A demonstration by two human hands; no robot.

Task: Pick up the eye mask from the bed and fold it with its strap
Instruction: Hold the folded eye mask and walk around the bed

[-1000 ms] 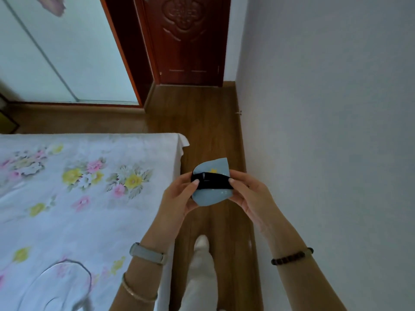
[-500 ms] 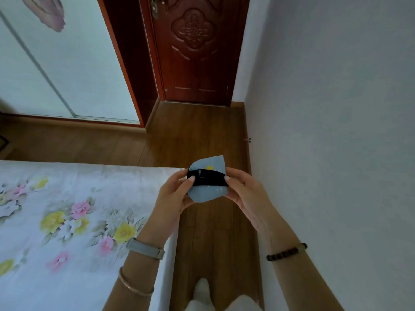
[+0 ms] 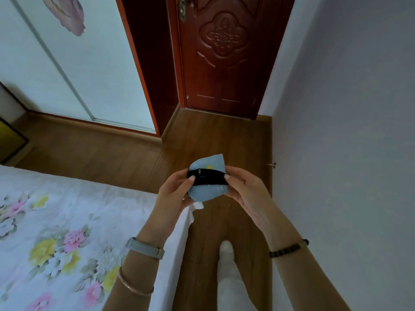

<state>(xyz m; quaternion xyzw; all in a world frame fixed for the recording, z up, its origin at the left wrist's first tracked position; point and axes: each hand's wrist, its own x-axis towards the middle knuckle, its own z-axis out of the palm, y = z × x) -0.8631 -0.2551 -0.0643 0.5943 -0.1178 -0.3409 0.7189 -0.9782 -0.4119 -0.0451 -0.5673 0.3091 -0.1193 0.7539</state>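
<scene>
I hold a light blue eye mask (image 3: 207, 190) folded in half, up in front of me over the wooden floor, just off the bed's corner. Its black strap (image 3: 207, 177) is wrapped across the middle of the folded mask. My left hand (image 3: 174, 191) grips the mask's left edge, thumb on the strap. My right hand (image 3: 246, 190) grips the right edge, thumb tip on the strap's end. The back of the mask is hidden.
The bed (image 3: 56, 232) with a white floral sheet fills the lower left. A grey wall (image 3: 348, 153) runs close along the right. A dark red door (image 3: 222, 52) stands ahead, a wardrobe's sliding panel (image 3: 67, 63) to its left. My white-clad leg (image 3: 229, 277) is below.
The view has tilted up, showing more of the door and less of the bed. Both hands keep the same hold on the folded mask, which stays wrapped by the strap.
</scene>
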